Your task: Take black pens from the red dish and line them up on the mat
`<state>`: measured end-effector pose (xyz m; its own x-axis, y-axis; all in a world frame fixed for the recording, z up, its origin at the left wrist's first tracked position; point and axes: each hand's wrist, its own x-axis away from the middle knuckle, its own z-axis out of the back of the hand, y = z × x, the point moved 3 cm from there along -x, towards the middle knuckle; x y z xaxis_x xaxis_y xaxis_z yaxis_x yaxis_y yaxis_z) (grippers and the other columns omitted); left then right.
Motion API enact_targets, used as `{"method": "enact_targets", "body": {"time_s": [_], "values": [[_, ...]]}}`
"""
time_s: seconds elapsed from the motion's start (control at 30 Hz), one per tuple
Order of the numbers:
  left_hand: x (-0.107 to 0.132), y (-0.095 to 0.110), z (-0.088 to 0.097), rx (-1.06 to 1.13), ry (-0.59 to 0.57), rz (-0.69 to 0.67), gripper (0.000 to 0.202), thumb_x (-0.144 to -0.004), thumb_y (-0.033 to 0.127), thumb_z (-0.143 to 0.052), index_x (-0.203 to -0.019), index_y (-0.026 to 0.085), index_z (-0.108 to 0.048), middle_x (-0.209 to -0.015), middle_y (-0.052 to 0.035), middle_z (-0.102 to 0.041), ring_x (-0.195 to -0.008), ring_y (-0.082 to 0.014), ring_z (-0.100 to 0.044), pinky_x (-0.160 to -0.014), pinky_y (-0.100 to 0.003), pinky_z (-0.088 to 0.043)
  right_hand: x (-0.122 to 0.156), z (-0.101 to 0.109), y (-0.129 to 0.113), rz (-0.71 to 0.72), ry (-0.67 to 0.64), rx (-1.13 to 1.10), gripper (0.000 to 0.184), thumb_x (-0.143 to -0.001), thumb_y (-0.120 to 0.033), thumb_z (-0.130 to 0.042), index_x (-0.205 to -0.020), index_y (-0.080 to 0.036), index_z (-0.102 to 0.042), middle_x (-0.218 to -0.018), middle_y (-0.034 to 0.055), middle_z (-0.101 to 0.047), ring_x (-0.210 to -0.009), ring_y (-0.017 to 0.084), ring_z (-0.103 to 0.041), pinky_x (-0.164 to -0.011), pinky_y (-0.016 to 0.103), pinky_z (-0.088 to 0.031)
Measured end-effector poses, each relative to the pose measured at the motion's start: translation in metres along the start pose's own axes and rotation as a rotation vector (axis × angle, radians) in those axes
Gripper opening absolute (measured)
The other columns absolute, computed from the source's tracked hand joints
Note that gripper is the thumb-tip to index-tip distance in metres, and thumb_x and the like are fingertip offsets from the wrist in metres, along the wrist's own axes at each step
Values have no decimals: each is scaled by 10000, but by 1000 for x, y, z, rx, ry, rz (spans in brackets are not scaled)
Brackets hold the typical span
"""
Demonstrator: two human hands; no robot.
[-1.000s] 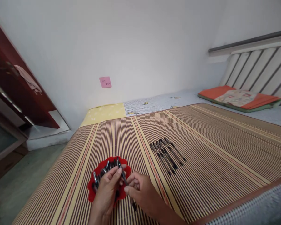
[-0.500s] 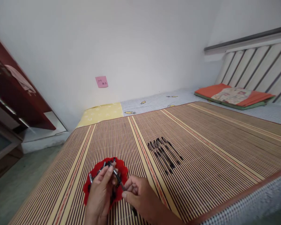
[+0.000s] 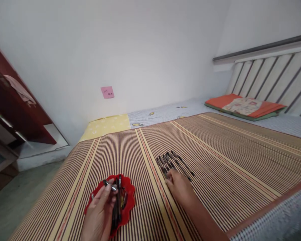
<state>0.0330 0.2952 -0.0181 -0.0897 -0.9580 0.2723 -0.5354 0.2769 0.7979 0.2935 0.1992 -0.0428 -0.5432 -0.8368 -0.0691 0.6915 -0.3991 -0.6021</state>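
Observation:
My left hand (image 3: 96,209) is closed in a pinch on a short black-and-silver piece that looks like a pen cap (image 3: 111,186). It is held over the left side of a red scalloped dish (image 3: 130,190), in which several dark pens (image 3: 118,201) and small shiny pieces lie. My right hand (image 3: 179,187) is at the near left end of a row of black pens (image 3: 182,164) on the striped mat. Its fingers are closed around a pen (image 3: 164,170), most of which the hand hides. The hand also covers the lower ends of some pens in the row.
The striped mat (image 3: 228,150) covers the bed. At the far right lies a folded orange cloth (image 3: 273,107) by the slatted headboard (image 3: 268,75). A pink note (image 3: 107,92) is stuck on the wall. A red door (image 3: 22,100) stands at the left.
My right hand has moved away from the left hand and the dish to the row of pens. The left hand keeps the short piece, and more of the dish shows. The view has shifted slightly.

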Motion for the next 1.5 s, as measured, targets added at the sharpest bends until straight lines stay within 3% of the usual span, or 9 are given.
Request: {"method": "enact_targets", "body": {"time_s": [0.1, 0.23, 0.53, 0.97, 1.23, 1.37, 1.43, 1.5], "values": [[5, -12, -9, -52, -11, 44, 184, -775, 68, -702, -943, 138, -732, -942, -83, -724, -707, -123, -658, -584, -186, -554, -5, -6, 8, -29, 14, 131, 88, -865, -175, -590, -943, -154, -625, -828, 69, -688, -752, 204, -657, -585, 257, -328], [9, -22, -15, -99, -69, 76, 216, -783, 46, -699, -974, 145, -708, -884, -71, -707, -686, -124, -649, -583, -198, -560, -7, -17, 0, -31, -5, 229, 130, -887, -129, -550, -985, -138, -636, -966, 118, -705, -838, 224, -686, -627, 268, -379], [8, -22, -14, -110, -114, 44, 233, -770, 43, -720, -974, 145, -673, -896, -64, -698, -681, -114, -656, -593, -204, -567, -9, -23, -11, -26, -47, 370, 233, -913, -92, -466, -1059, -112, -646, -1046, 165, -697, -951, 260, -691, -722, 292, -434], [9, -24, -16, -127, -146, 60, 261, -745, 90, -770, -984, 144, -682, -884, -55, -693, -693, -108, -653, -620, -196, -565, -9, -28, -8, 3, -46, 377, 228, -902, -73, -482, -1045, -110, -656, -1048, 153, -697, -1008, 255, -674, -779, 287, -441], [10, -25, -16, -168, -128, 74, 338, -718, 123, -798, -1035, 152, -684, -850, -50, -690, -692, -117, -648, -621, -203, -548, -8, -24, -5, -20, -53, 337, 163, -881, -110, -550, -1015, -116, -642, -1040, 147, -690, -977, 268, -676, -736, 290, -437], [9, -28, -15, -260, -204, 93, 452, -706, 254, -823, -1129, 162, -690, -884, -54, -707, -723, -123, -637, -681, -222, -531, 1, -16, -16, 27, 35, 152, 107, -920, -196, -536, -892, -142, -624, -910, 114, -678, -837, 232, -662, -677, 283, -414], [9, -31, -17, -407, -275, 70, 459, -692, 325, -825, -1106, 165, -710, -910, -62, -721, -785, -157, -652, -747, -260, -528, 13, -15, -33, 130, 48, -135, 223, -970, -301, -470, -852, -170, -606, -810, 62, -655, -737, 187, -628, -639, 267, -409], [10, -33, -21, -592, -379, -3, 423, -690, 355, -809, -1058, 163, -728, -920, -77, -730, -861, -210, -662, -814, -318, -519, 27, -20, -53, 221, -20, -481, 250, -978, -357, -446, -873, -192, -603, -777, 22, -649, -719, 160, -617, -638, 247, -427]]}}
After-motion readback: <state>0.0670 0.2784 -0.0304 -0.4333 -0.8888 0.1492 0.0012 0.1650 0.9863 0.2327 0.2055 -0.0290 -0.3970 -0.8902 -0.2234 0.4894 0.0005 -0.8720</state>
